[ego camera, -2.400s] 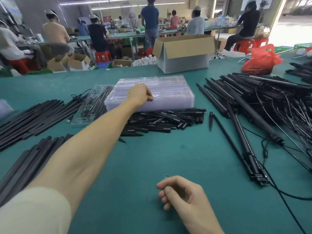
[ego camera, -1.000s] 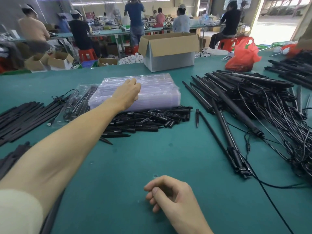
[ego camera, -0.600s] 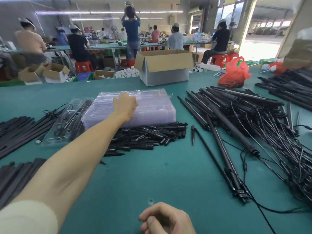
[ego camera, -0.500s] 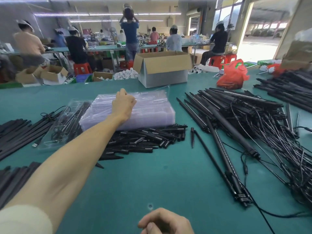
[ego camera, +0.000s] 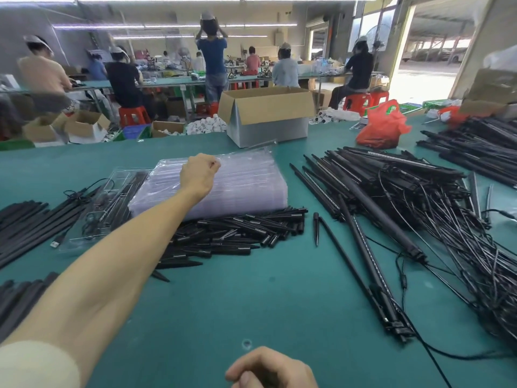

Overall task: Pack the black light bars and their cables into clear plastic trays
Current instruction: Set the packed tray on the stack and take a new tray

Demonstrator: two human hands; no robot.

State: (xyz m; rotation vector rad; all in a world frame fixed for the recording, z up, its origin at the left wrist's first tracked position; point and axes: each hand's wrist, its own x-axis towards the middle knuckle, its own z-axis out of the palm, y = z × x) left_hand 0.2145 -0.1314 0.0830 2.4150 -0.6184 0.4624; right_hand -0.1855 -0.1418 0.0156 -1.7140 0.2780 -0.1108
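My left hand [ego camera: 199, 175] reaches far across the green table and pinches the top clear plastic tray [ego camera: 251, 158] of a stack of trays [ego camera: 246, 191]; that tray's far edge is raised off the stack. A filled tray [ego camera: 112, 203] with bars and a cable lies left of the stack. Black light bars with tangled cables [ego camera: 405, 197] are heaped at the right, and one long bar [ego camera: 375, 275] points toward me. My right hand [ego camera: 271, 369] rests at the bottom edge, its fingers curled, holding nothing.
A pile of short black stakes [ego camera: 237, 233] lies in front of the stack. More black bars [ego camera: 25, 219] lie at the left and far right. An open cardboard box [ego camera: 268, 113] and a red bag [ego camera: 383, 127] stand behind. People work at distant tables.
My left hand has closed on the top tray and tipped its far edge up. The view has tilted upward, so my right hand sits lower in the frame.
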